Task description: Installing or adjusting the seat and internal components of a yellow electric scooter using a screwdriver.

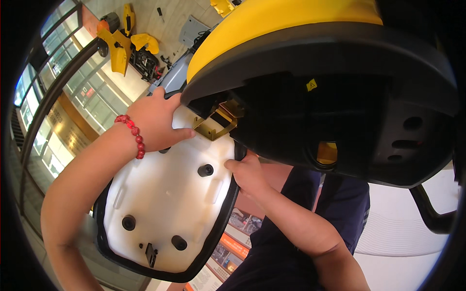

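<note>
Between my hands is a scooter-type seat (165, 194), turned so its white underside with a black rim faces me. Several black rubber bumpers (128, 222) stick out of it, and a small dark metal latch (151, 255) stands near its lower end. My left hand (158, 119), wearing a red bead bracelet (138, 139), grips the seat's upper left edge, its thumb by a brass-coloured hinge bracket (213, 128). At the right edge my right hand (245, 174) holds the rim, thumb on the white underside and fingers hidden behind.
A large yellow and black vehicle body (301, 87) looms over the upper right, next to the bracket. Yellow panels (116, 51) and dark parts (145, 63) lie on the floor at upper left. A glass railing (68, 102) runs along the left. My legs (291, 233) are below.
</note>
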